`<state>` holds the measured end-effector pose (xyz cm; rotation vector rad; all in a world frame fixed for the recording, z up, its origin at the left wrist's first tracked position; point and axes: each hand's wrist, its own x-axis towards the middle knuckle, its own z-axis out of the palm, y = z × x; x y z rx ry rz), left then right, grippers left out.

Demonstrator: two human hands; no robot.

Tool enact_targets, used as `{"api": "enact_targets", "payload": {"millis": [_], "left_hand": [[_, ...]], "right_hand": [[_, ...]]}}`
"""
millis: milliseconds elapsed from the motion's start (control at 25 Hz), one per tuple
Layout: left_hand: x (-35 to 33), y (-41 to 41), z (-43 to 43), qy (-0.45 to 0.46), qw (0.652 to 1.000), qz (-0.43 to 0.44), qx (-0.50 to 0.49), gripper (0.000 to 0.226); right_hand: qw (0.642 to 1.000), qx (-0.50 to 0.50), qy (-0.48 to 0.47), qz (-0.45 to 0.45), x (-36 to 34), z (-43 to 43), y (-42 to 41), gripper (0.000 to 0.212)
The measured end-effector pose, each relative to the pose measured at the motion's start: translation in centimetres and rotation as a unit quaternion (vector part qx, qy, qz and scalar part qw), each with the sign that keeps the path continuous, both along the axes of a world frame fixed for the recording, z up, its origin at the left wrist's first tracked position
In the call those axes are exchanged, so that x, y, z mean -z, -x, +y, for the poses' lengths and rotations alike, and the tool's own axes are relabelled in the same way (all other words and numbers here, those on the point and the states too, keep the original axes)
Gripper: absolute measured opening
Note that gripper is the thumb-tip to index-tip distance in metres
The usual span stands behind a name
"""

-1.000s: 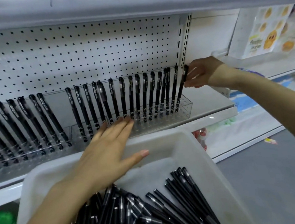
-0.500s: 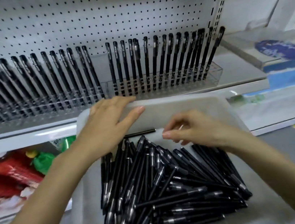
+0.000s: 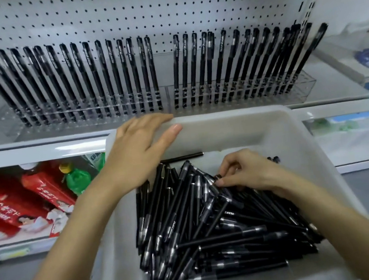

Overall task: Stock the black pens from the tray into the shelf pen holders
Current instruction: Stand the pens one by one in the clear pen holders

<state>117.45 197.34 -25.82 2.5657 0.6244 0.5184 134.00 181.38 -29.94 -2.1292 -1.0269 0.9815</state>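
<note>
The right hand [image 3: 245, 174] has dropped onto the pens [image 3: 203, 232] heaped at centre right of the frame since half a second ago. Its fingers are curled and appear to pinch one pen [image 3: 218, 177] by its end. The left hand [image 3: 142, 150] lies flat, fingers straight, on the far rim of the tray [image 3: 295, 124], steadying it. The pen is best lifted out singly, then seated upright in the clear holders [image 3: 244, 98] across the upper frame.
</note>
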Motion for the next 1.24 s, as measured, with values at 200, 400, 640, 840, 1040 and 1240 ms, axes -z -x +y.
{"api": "enact_targets", "payload": {"millis": [200,400,640,840,1040,1240], "left_hand": [[0.0,1.7,1.1,0.003,1.0,-0.026,-0.004,0.071],[0.4,4.0,1.8,0.028,0.999,-0.039,-0.021,0.068],[-0.9,7.2,2.7,0.149,0.955,-0.223,-0.126,0.04],[-2.6,9.5,3.2,0.155,0.944,-0.26,-0.133,0.04],[-2.5,12.3,6.3,0.132,0.916,-0.298,-0.233,0.021],[-2.5,14.8,10.3,0.085,0.917,-0.273,-0.278,0.022]], "right_hand": [[0.992,0.057,-0.065,0.091,-2.2,0.9,1.2,0.015],[0.982,0.05,-0.152,0.101,-5.8,2.4,2.7,0.016],[0.959,0.009,-0.264,0.105,-12.4,7.1,4.7,0.023],[0.925,-0.042,-0.358,0.117,-16.7,14.0,8.9,0.029],[0.908,-0.094,-0.39,0.121,-17.2,19.6,13.7,0.025],[0.904,-0.137,-0.393,0.098,-17.6,23.5,16.3,0.021]]}}
